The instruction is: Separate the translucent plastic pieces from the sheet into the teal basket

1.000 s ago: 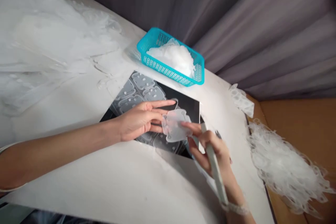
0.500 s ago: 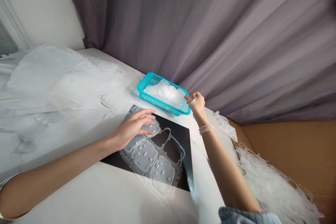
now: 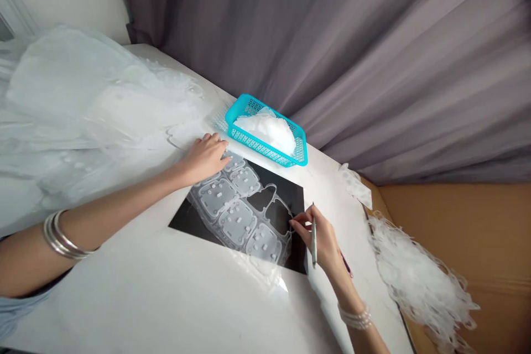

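Observation:
A clear plastic sheet of moulded pieces (image 3: pixel 236 215) lies on a black mat (image 3: pixel 290 191) set in the white table (image 3: pixel 166 298). My left hand (image 3: pixel 205 157) presses its curled fingers on the sheet's far left end. My right hand (image 3: pixel 319 238) holds a thin pen-like tool (image 3: pixel 314 238) and pinches the sheet's edge at its right end, where two cells are empty frames. A turquoise basket (image 3: pixel 265 149) holding a heap of clear pieces stands just beyond the mat.
A big heap of clear plastic sheets (image 3: pixel 83 116) covers the table's left side. A pile of clear plastic trimmings (image 3: pixel 415 282) lies on the brown surface at right. Another scrap (image 3: pixel 354 182) lies near the table's right edge. A grey curtain (image 3: pixel 373 55) hangs behind.
My right hand has come back from the basket to the sheet's right end. My left hand has slid to the sheet's far left end. The sheet has shifted on the mat.

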`<state>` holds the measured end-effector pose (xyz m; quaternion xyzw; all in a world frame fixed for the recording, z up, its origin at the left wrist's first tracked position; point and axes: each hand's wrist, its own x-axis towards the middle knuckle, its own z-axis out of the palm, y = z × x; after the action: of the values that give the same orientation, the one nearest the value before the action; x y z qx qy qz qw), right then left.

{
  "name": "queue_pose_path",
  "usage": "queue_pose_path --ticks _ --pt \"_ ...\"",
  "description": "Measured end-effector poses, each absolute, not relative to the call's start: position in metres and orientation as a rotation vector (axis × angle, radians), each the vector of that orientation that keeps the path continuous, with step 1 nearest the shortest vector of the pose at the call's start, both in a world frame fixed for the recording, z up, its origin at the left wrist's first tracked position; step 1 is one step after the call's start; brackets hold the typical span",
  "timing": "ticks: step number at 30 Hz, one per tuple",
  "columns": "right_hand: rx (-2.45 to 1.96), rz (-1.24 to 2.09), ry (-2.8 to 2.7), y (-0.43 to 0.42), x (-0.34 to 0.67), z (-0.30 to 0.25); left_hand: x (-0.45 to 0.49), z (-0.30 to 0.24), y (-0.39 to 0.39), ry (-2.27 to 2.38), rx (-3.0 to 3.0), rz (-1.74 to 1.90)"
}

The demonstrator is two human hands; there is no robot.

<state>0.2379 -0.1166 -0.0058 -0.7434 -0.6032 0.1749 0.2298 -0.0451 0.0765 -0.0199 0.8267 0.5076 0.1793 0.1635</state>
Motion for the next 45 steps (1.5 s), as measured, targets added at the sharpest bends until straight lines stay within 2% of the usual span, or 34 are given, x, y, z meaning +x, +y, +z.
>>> queue_pose_path --ticks 10,18,24,28,33,37,40,45 --pt "-1.991 -0.038 -1.812 -0.139 0.225 0.007 -0.054 -0.015 0.087 1.529 2.35 0.328" --pt "-1.408 -0.07 -2.536 -0.188 0.166 -0.004 -0.062 -0.009 0.091 1.534 2.295 0.308" --pt "-1.29 -0.173 -2.553 -0.176 0.208 -0.007 -0.066 0.0 0.082 1.527 2.273 0.282" --pt "-1.48 -0.264 -2.476 -0.175 0.258 0.002 -0.058 0.0 0.058 1.411 2.269 0.245" --pt "-1.656 0.125 -2.411 -0.193 0.286 0.008 -0.051 0.004 0.018 1.326 2.332 0.187" --pt "-1.849 0.228 -1.948 -0.192 0.271 0.008 -0.054 0.014 0.007 1.384 2.401 0.168" --pt "-1.819 0.366 -1.624 -0.164 0.249 0.013 -0.05 0.017 -0.005 1.487 2.514 0.23" --pt "-1.701 0.676 -1.548 -0.1 0.209 0.022 -0.031 -0.003 -0.048 1.065 2.657 0.342"
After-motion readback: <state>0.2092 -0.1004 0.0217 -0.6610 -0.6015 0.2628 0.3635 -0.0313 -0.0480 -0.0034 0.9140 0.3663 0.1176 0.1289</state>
